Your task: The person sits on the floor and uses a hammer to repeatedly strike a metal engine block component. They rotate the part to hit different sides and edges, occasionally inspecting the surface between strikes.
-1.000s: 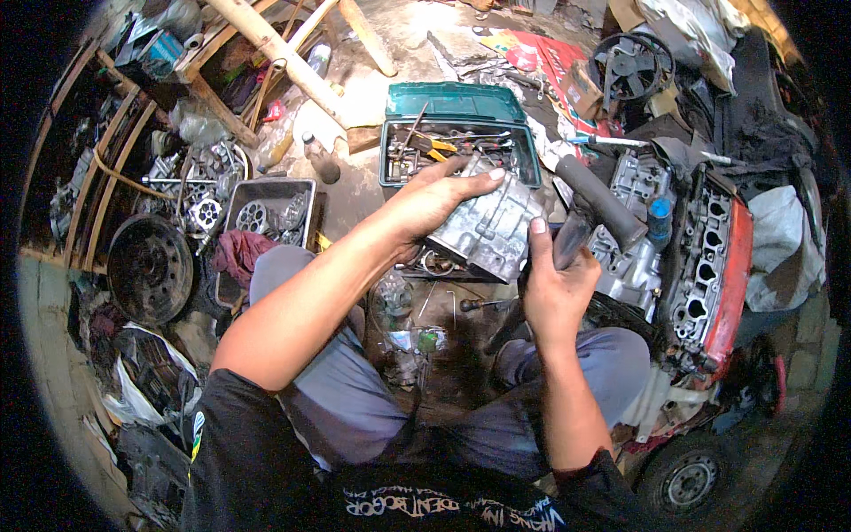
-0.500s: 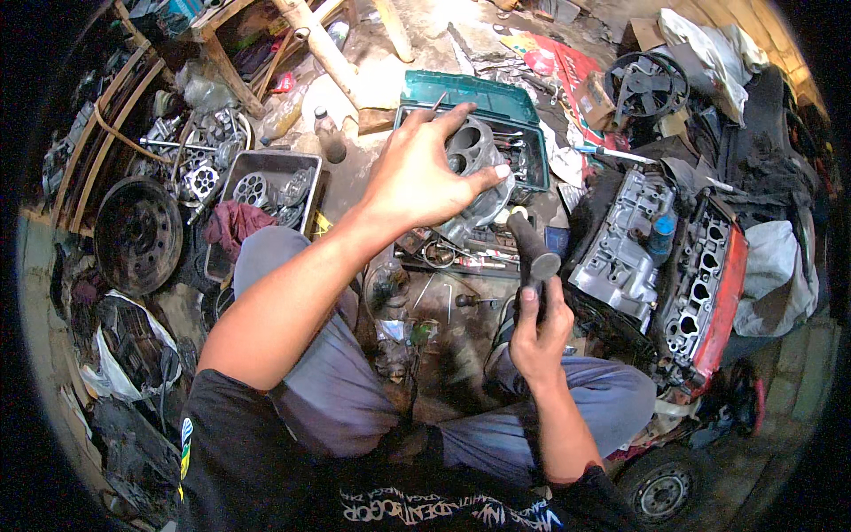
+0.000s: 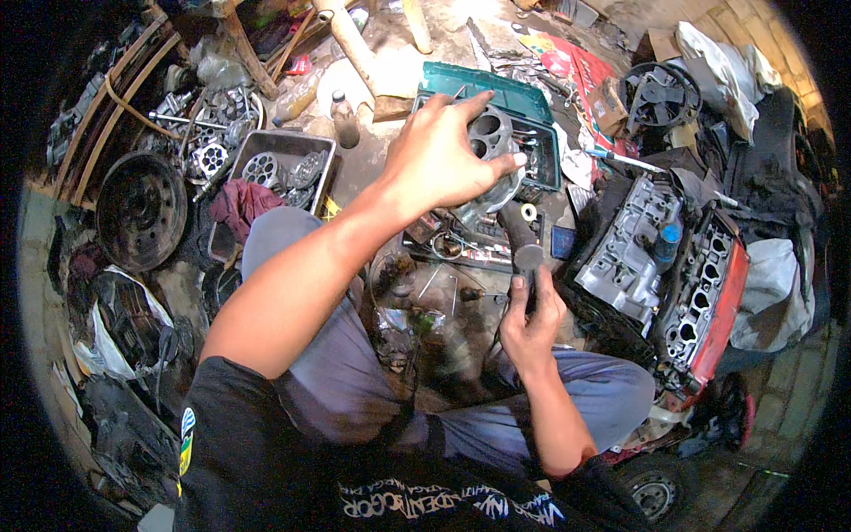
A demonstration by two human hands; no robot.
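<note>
My left hand is closed on a grey metal housing with round bores, held tilted over the open teal toolbox. My right hand grips a dark mallet just below the housing, its round end toward me. Whether mallet and housing touch, I cannot tell. Sockets and small tools lie in a tray behind the mallet, partly covered by it.
A metal pan with parts and a maroon rag are left. A wheel rim, wooden frame and bottle sit around. A valve cover and engine head lie right.
The housing has moved up and turned, so its bores now show. The mallet and my right hand have dropped lower, the mallet's round end turned toward me.
</note>
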